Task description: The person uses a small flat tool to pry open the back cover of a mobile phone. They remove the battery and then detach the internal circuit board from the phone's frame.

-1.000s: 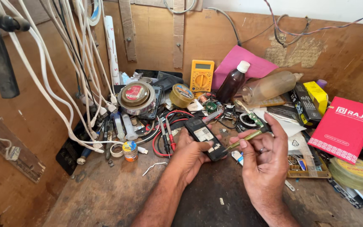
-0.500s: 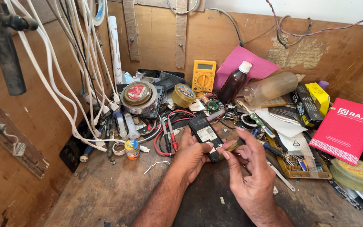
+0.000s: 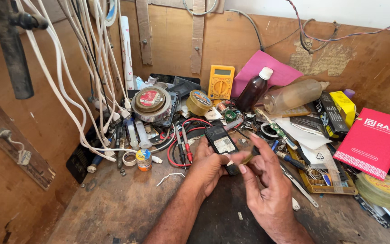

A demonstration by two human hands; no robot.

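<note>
Small black phone, back open, white label showing, mid-bench. Left hand grips its lower end; right hand pinches a thin tool beside it.

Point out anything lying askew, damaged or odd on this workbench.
A clear plastic bottle lies tipped on its side behind the dark brown bottle, which stands upright. The wooden back wall has a patch where the surface has peeled away. The small black device in the left hand looks intact.
</note>
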